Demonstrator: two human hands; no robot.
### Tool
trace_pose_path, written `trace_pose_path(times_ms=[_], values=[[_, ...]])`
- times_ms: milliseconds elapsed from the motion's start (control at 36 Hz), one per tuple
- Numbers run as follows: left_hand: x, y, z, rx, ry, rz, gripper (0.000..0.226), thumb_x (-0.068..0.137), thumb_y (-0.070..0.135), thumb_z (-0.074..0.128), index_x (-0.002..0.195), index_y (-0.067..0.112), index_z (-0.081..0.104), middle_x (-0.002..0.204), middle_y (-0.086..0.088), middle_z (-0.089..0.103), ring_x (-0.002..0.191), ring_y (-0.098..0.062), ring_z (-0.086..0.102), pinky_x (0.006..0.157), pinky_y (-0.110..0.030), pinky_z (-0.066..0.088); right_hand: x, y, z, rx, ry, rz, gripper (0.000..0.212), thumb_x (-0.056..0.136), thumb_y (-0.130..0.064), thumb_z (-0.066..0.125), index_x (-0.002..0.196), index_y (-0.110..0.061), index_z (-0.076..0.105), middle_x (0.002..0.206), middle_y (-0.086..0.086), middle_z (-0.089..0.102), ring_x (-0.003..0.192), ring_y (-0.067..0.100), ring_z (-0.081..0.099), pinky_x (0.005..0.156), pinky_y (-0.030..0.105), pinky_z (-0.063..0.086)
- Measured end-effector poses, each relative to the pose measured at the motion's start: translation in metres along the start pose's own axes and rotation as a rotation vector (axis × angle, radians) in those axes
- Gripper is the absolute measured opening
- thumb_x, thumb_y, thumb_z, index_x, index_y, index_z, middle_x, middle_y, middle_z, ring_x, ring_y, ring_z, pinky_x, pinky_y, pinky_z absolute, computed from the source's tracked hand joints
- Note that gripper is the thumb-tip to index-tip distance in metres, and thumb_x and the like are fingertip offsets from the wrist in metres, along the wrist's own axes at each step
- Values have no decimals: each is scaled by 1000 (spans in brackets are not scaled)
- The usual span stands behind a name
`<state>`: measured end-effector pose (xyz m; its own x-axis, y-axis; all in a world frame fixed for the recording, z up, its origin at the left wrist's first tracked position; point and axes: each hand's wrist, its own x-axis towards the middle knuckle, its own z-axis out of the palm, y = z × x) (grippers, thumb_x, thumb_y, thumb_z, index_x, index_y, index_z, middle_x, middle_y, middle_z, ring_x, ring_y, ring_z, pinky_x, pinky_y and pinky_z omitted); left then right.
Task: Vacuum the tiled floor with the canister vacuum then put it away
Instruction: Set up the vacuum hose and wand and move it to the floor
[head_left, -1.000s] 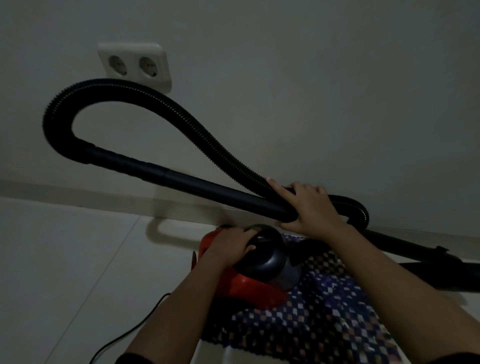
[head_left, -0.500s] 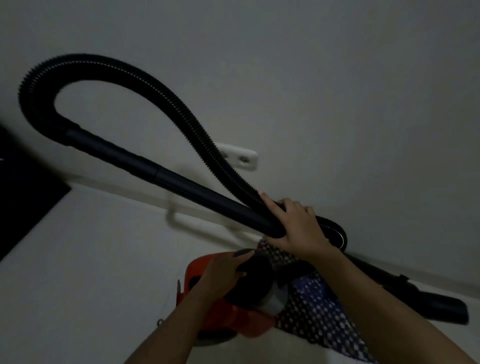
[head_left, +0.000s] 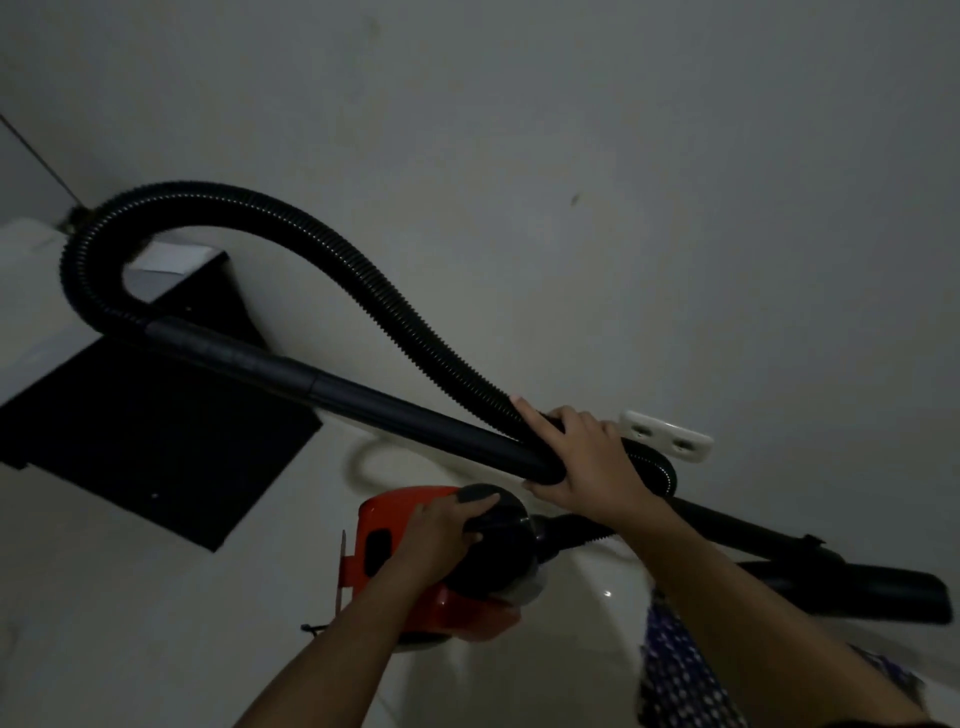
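Observation:
The red and black canister vacuum (head_left: 395, 551) hangs low in the middle, with my left hand (head_left: 441, 525) shut on its black top handle. My right hand (head_left: 582, 457) grips the rigid black wand (head_left: 363, 400) together with the ribbed black hose (head_left: 322, 244) where the two cross. The hose loops up and to the left, then joins the wand's upper end. The wand's flat floor nozzle (head_left: 878, 592) points to the lower right. The pale tiled floor (head_left: 130, 623) lies below.
A white double wall socket (head_left: 667, 439) sits on the grey wall just right of my right hand. A black square mat or panel (head_left: 145, 441) lies at the left by a white edge. Blue patterned cloth (head_left: 680, 675) shows at the lower right. A thin cord end (head_left: 314, 629) trails under the canister.
The view has swung left along the wall: the socket has slid right, the black panel has come into sight. Both hands keep their holds and the patterned cloth has moved to the lower right.

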<state>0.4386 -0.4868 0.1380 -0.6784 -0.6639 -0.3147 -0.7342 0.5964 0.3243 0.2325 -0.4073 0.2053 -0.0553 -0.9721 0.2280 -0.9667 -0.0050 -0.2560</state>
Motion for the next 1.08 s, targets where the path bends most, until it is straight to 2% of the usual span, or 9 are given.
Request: trace_pose_path(times_ms=[167,250,333,417,528,639,806,944,1083], values=[[40,-73,-26,-56,-40,-20,58,93,21,54,144,38,34,146,-4,46,131,-21,46,107,-30,40,76,-18,39,31,-63,58,94,79,-56,55,142,-43,-13,124,4,48,108,26,50,87,39,36],[61,-106,-26,-68,-63,-10,57,94,21,52,145,38,32,147,-6,45,129,-23,48,107,-32,40,108,-27,69,-8,-38,92,92,70,-60,50,148,-36,8,105,6,62,84,27,62,69,38,45],[73,-136,-16,-87,-94,-12,58,94,19,50,144,40,30,145,-7,45,128,-25,46,107,-36,39,131,-33,99,-39,-18,99,87,63,-65,43,142,-30,28,90,6,66,66,23,62,56,31,46],[81,-161,-9,-87,-111,-27,58,95,19,50,144,42,29,143,-8,46,128,-25,45,107,-34,38,142,-41,119,-18,-45,145,87,64,-64,45,142,-32,24,93,5,65,70,22,62,59,35,49],[93,-193,-2,-63,-141,-4,60,95,20,49,145,45,25,143,-9,46,131,-26,42,110,-39,35,153,-51,137,19,-134,202,95,67,-58,61,144,-39,7,106,5,60,85,25,60,73,40,46],[98,-220,3,-48,-186,35,60,96,21,50,145,44,24,143,-10,46,132,-28,41,110,-41,35,155,-66,158,28,-81,270,102,65,-50,72,144,-39,9,107,8,60,87,29,61,74,41,45],[105,-264,22,-63,-223,146,58,97,19,49,146,39,25,142,-12,47,129,-29,45,109,-36,38,143,-99,186,-24,23,364,90,68,-58,49,147,-37,9,108,7,59,91,27,60,76,41,46],[105,-301,64,-49,-229,209,58,96,22,49,146,40,25,144,-11,46,132,-28,42,110,-42,35,123,-115,234,-29,54,433,98,66,-48,70,146,-35,14,107,8,59,90,29,60,76,40,44],[125,-332,123,-98,-181,237,54,95,20,51,143,38,35,142,-10,48,130,-27,45,109,-40,37,102,-112,305,-49,81,471,96,65,-48,64,145,-36,13,108,8,59,90,29,60,78,41,44]])
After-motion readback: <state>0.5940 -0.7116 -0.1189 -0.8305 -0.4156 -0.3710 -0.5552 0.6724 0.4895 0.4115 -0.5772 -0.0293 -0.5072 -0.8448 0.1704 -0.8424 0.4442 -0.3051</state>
